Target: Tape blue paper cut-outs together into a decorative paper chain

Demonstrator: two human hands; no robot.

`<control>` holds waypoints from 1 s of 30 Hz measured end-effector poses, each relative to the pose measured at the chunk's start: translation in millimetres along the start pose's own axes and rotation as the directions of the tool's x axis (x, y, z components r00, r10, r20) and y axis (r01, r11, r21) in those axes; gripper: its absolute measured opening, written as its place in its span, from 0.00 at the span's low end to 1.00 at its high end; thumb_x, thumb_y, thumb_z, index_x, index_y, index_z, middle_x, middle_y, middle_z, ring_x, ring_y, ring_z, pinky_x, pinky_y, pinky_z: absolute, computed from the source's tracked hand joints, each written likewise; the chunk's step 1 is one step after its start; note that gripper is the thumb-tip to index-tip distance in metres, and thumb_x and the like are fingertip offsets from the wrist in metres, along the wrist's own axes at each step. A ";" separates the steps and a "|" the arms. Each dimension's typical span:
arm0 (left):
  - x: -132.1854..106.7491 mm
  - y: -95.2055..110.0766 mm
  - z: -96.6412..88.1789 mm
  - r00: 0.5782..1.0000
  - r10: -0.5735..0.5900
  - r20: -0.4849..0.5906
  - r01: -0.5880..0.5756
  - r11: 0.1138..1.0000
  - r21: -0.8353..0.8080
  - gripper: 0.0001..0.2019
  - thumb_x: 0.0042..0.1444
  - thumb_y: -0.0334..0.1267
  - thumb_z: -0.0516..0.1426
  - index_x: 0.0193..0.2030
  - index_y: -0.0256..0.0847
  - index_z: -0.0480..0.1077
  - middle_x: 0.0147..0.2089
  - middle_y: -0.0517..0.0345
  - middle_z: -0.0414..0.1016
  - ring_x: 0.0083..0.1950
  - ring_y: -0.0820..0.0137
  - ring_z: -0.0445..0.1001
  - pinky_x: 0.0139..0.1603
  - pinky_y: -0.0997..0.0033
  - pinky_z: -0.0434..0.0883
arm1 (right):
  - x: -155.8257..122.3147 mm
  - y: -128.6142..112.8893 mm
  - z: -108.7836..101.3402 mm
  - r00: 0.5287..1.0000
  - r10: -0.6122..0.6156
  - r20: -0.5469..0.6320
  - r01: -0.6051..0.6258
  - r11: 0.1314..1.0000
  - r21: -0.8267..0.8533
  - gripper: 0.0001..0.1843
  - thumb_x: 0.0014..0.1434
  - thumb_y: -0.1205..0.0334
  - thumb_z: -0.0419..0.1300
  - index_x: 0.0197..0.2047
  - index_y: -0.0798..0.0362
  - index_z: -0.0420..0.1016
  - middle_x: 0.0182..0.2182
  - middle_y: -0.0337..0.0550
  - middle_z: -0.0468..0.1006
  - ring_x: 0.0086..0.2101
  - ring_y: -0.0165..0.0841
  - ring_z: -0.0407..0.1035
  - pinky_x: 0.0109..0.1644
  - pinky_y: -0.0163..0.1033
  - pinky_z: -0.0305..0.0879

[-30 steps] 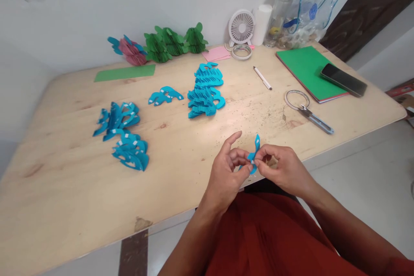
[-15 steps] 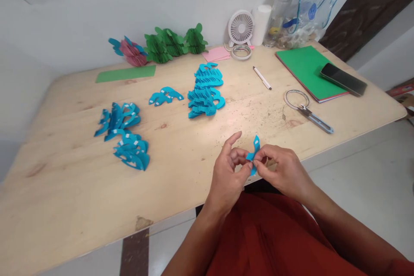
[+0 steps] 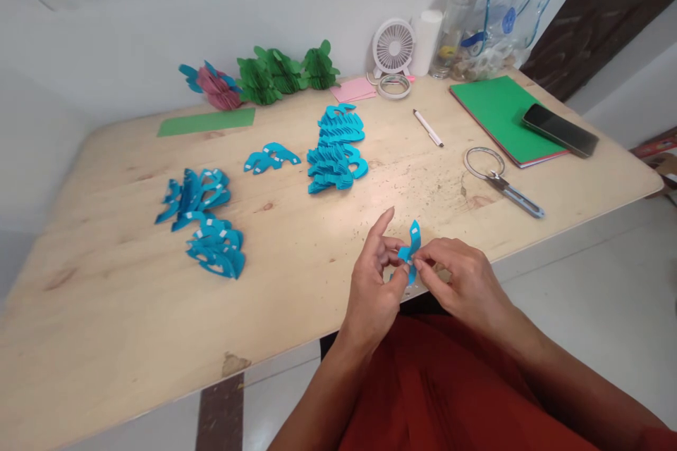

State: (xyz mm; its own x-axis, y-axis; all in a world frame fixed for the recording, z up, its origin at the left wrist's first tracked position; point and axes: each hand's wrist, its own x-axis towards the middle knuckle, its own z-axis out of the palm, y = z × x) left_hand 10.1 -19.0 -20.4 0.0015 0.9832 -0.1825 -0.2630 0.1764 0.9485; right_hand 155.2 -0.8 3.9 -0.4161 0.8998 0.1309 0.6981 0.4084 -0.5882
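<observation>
Left hand (image 3: 373, 282) is seen, in the head view, with its thumb and a bent finger pinched on the lower part of a blue paper cutout (image 3: 415, 236), while its forefinger is raised and stretched away from the body. By this grip the cutout is held up just over the near edge of the table (image 3: 285, 282). Its long axis is directed nearly straight away from the body, with a slight lean to the right; the tapered end, marked by a white patch, is pointed toward the far side, and a short lobe is turned leftward. At the cutout's right edge, the thumb and forefinger of the right hand (image 3: 462, 275) are brought close together; whether paper is pinched between those fingertips cannot be told. The cutout's middle and lower portion are partly covered by the fingers, and its lower outline is hard to make out. On the table, similar cutouts with white patches (image 3: 214, 246) are gathered at left, and stacked blue shapes (image 3: 336, 165) are placed beyond the hands. Both forearms are cut off by the frame.
</observation>
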 end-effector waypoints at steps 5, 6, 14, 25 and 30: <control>-0.1 -2.2 -1.1 1.000 0.008 -0.005 -0.007 0.999 0.031 0.33 0.52 0.30 0.58 0.65 0.50 0.59 0.42 0.56 0.70 0.41 0.69 0.71 0.47 0.65 0.69 | 1.1 -0.6 -0.1 0.999 0.036 0.022 -0.037 0.999 0.022 0.11 0.61 0.64 0.52 0.32 0.53 0.74 0.28 0.43 0.78 0.30 0.34 0.70 0.36 0.38 0.63; -0.2 -2.5 -1.5 1.000 0.012 -0.001 -0.012 0.999 0.039 0.33 0.52 0.30 0.58 0.65 0.50 0.58 0.42 0.56 0.70 0.41 0.69 0.71 0.47 0.65 0.69 | 1.4 -0.7 -0.2 0.999 0.040 0.026 -0.041 0.999 0.022 0.10 0.61 0.65 0.52 0.31 0.53 0.73 0.28 0.42 0.78 0.30 0.34 0.70 0.36 0.38 0.62; -2.2 1.4 -1.7 0.997 0.065 0.044 -0.070 0.989 0.133 0.34 0.53 0.27 0.55 0.67 0.51 0.55 0.43 0.56 0.70 0.44 0.68 0.71 0.52 0.62 0.67 | 2.0 -1.1 0.8 1.000 -0.007 0.006 0.007 1.000 0.013 0.10 0.61 0.67 0.51 0.31 0.53 0.71 0.27 0.42 0.76 0.30 0.33 0.69 0.36 0.38 0.62; -3.4 1.2 1.2 0.985 0.167 0.031 -0.169 0.944 0.282 0.33 0.55 0.26 0.54 0.66 0.53 0.54 0.43 0.59 0.69 0.46 0.68 0.71 0.54 0.63 0.65 | -0.6 -1.6 3.6 0.996 -0.082 -0.022 0.081 0.995 -0.056 0.12 0.63 0.67 0.50 0.29 0.54 0.70 0.26 0.44 0.74 0.30 0.34 0.67 0.36 0.39 0.60; -3.2 -0.9 1.3 0.974 0.219 0.051 -0.224 0.929 0.295 0.33 0.55 0.25 0.52 0.66 0.55 0.55 0.45 0.59 0.69 0.46 0.70 0.69 0.52 0.66 0.65 | -0.8 -2.3 5.7 0.995 -0.095 -0.014 0.093 0.990 -0.104 0.13 0.63 0.67 0.50 0.30 0.55 0.72 0.26 0.44 0.74 0.30 0.35 0.67 0.36 0.39 0.60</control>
State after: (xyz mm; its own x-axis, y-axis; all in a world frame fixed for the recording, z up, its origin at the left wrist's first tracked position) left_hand 11.7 -22.3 -20.3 -0.0075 0.9990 0.0434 0.0395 -0.0430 0.9983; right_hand 150.7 -3.3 0.6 -0.4729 0.8588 0.1972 0.7128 0.5044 -0.4873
